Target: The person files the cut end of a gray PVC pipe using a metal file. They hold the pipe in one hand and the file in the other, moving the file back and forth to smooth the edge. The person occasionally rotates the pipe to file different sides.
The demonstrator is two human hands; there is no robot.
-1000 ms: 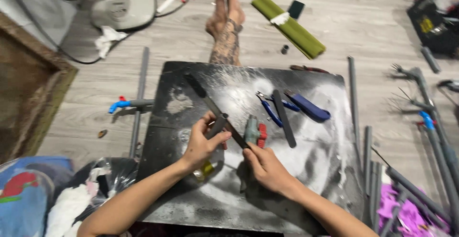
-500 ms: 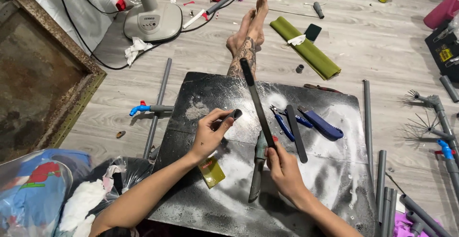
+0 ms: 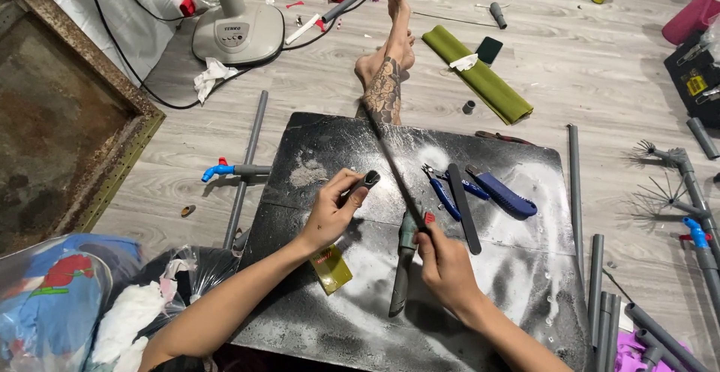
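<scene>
Grey pipe piece is pinched in the left hand; a loose pinch risks dropping it. Right hand is clamped on the long dark strip, which may swing into the bare leg

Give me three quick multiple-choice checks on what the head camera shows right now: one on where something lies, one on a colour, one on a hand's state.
1. Where does the small yellow packet lie?
A. On the dark board, under the left forearm
B. On the green cloth
C. Beside the fan base

2. What colour is the folded cloth on the floor beyond the board?
A. Red
B. Olive green
C. White

3. What is the right hand doing?
A. Resting flat and empty
B. Gripping the near end of a long thin dark rod
C. Holding the blue pliers

Answers:
1 A: the packet sits on the dark board, near its left edge below the left forearm.
2 B: the cloth is olive green.
3 B: the right hand is closed on the rod, which slants away over the board; the left hand pinches a small dark piece.
</scene>
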